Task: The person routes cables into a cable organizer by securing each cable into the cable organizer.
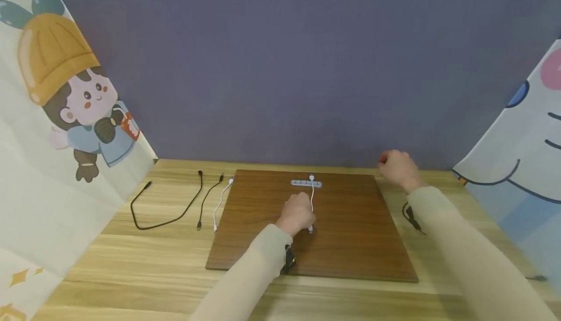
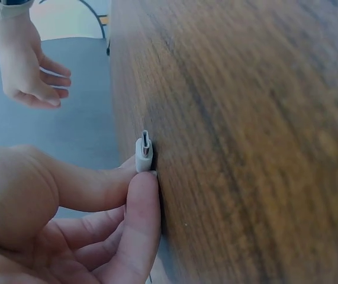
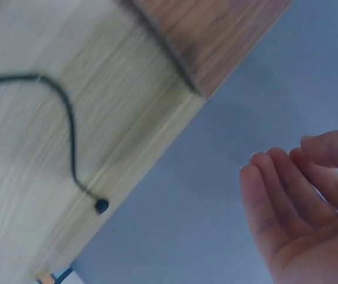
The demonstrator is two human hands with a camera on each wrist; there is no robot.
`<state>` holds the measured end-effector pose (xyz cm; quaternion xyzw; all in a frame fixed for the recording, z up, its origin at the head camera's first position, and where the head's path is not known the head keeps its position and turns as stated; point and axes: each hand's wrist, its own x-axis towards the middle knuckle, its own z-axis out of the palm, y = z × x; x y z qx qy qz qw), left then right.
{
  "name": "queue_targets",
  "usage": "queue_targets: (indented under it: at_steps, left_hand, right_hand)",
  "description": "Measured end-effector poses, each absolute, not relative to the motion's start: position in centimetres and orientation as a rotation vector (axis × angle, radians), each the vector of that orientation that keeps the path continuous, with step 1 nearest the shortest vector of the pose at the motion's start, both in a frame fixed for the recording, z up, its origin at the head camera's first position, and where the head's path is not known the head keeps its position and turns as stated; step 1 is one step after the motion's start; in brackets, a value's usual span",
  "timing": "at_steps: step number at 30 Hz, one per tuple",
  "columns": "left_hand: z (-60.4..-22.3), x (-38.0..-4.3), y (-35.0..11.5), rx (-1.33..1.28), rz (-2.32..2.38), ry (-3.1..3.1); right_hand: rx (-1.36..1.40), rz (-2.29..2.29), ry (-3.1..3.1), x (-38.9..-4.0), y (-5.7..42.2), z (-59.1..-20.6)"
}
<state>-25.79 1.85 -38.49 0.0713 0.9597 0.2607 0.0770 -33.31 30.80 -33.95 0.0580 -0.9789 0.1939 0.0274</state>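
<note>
My left hand (image 1: pixel 297 213) is over the middle of a dark brown wooden board (image 1: pixel 359 233). Its thumb and forefinger pinch a white charging cable just behind the USB-C plug (image 2: pixel 144 154), close against the board in the left wrist view. From there the white cable (image 1: pixel 312 195) runs up to a pale cable clip strip (image 1: pixel 300 183) near the board's far edge and crosses it, its other plug (image 1: pixel 311 177) lying at the strip. Beyond the board's far right corner, my right hand (image 1: pixel 398 167) hangs in the air, fingers loosely bent, holding nothing.
Left of the board lie a long black cable (image 1: pixel 159 224), a short black cable (image 1: pixel 206 199) and another white cable (image 1: pixel 219 204). A black cable (image 1: pixel 411 217) sits on the light wooden table (image 1: pixel 131 267) at right, partly behind my sleeve. A grey-blue panel (image 1: pixel 280 67) stands behind.
</note>
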Motion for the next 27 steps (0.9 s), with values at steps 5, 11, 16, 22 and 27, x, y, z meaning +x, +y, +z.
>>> queue_targets:
  at_steps: [5,11,16,22,27]
  left_hand:
    - [-38.4,-25.8,2.0,0.204,0.770,2.878]
    - [-38.3,-25.7,2.0,0.211,0.784,2.872]
    - [-38.2,-25.7,1.8,0.202,0.782,2.875]
    - [-38.3,-25.8,1.8,0.185,0.771,2.861]
    - [-38.6,-25.9,1.9,0.156,0.810,2.836]
  right_hand:
    - [0.137,0.569,-3.024,-33.4,32.8,-33.8]
    - [0.053,0.573,-3.011,-33.6,35.1,-33.8]
    - [0.001,0.606,-3.019,-34.0,36.5,-34.5]
    - [-0.060,0.665,-3.050,-34.4,37.1,-35.2]
    - [-0.086,0.643,-3.108,-34.8,38.0,-36.1]
